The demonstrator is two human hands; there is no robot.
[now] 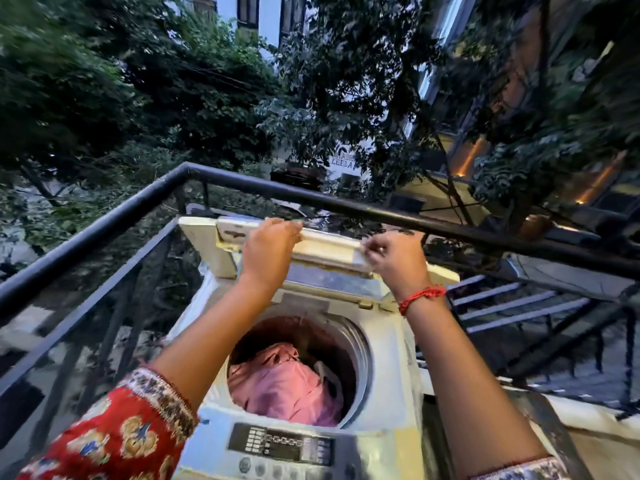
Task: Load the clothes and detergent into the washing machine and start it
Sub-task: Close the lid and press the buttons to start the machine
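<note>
Crumpled pink clothes (284, 386) inside round steel drum of white plastic washing machine (391, 358). Folded lid (322, 245) raised — left hand (268, 252) and right hand (394, 259) fingers curled over top edge.

Pink clothes (284, 386); off-white washing machine (388, 368); black railing (104, 223); red floral sleeve (114, 434); red wrist thread (420, 295).

distant white sign (346, 161), letters "LEELA", control panel (282, 446) print unreadable
</note>
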